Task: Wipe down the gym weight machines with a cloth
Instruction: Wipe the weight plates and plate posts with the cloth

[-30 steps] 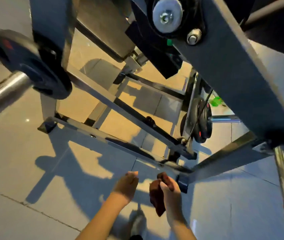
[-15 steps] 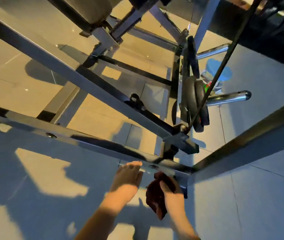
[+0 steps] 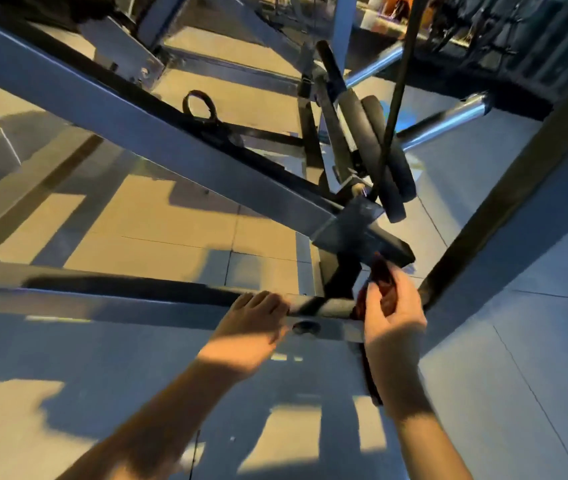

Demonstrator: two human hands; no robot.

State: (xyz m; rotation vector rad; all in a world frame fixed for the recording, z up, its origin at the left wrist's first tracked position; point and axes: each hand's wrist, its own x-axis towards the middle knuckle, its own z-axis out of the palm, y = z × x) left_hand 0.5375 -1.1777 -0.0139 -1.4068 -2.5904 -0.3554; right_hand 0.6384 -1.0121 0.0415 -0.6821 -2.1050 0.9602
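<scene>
Carefully: cloth beside a hard frame corner

At about 4 o'clock the right hand (image 3: 393,327) has its grip closed on a dark red cloth (image 3: 384,282). The cloth is bunched and looks soft, one end hangs below the wrist, and it lies against the low base bar (image 3: 102,299) under the steel bracket (image 3: 355,226). I judge the hanging end may catch on the bracket corner. At 6 o'clock the left hand (image 3: 251,327) rests on the bar, its grip open; if it slips, the knuckles could hit metal.

Open floor (image 3: 178,220) is left between the low bar (image 3: 102,303) and the slanted bar (image 3: 120,116), plenty of room there. Off right it's crowded by weight plates (image 3: 374,140), a cable (image 3: 402,64) and a beam (image 3: 525,209).
</scene>
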